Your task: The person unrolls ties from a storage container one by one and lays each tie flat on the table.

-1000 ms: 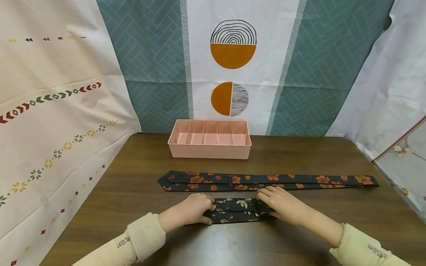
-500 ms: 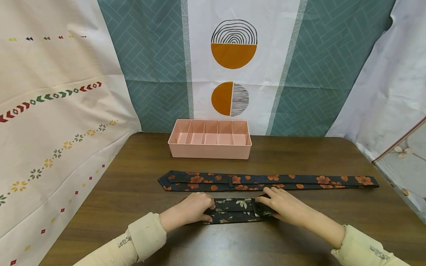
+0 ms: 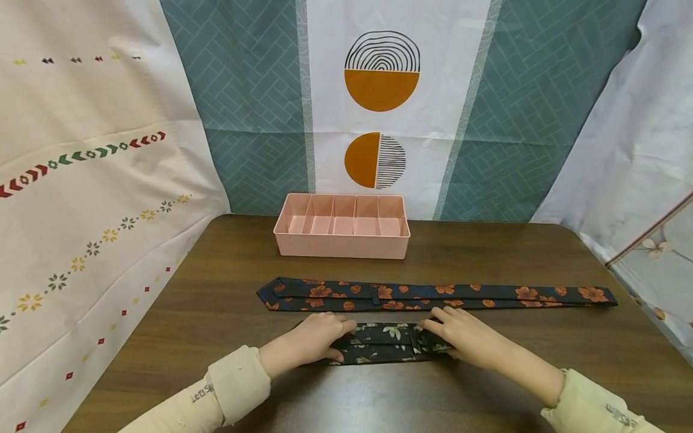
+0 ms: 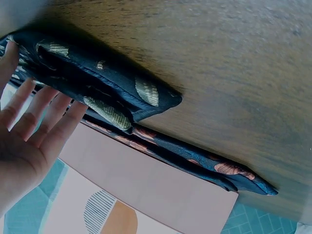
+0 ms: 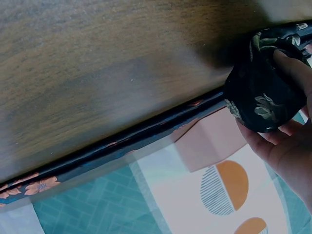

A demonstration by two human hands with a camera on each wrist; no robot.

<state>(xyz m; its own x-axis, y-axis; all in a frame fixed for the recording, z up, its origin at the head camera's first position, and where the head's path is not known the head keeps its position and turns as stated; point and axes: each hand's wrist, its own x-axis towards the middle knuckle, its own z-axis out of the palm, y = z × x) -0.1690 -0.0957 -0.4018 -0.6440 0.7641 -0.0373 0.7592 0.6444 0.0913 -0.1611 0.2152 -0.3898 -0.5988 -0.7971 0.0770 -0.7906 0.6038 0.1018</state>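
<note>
A black necktie with pale leaf and flower print (image 3: 381,343) lies across the table in front of me, its right end rolled up. My right hand (image 3: 464,337) grips that roll. In the right wrist view the thumb presses on the roll (image 5: 263,105) and the fingers curl round its far side. My left hand (image 3: 311,340) rests on the flat part, near the wide pointed end. The left wrist view shows its fairly straight fingers (image 4: 48,119) along one edge, with the thumb at the opposite edge; the pointed tip (image 4: 165,97) extends past the hand.
Just behind lies a second necktie, dark with orange flowers (image 3: 444,294), stretched out flat. Further back stands a pink box (image 3: 341,245) with several compartments. The brown wooden table (image 3: 216,300) ends at patterned curtains (image 3: 254,120) at the back and sides.
My left fingers have straightened slightly and reach a little further right over the black necktie. My right hand has shifted slightly to the right, still on the roll.
</note>
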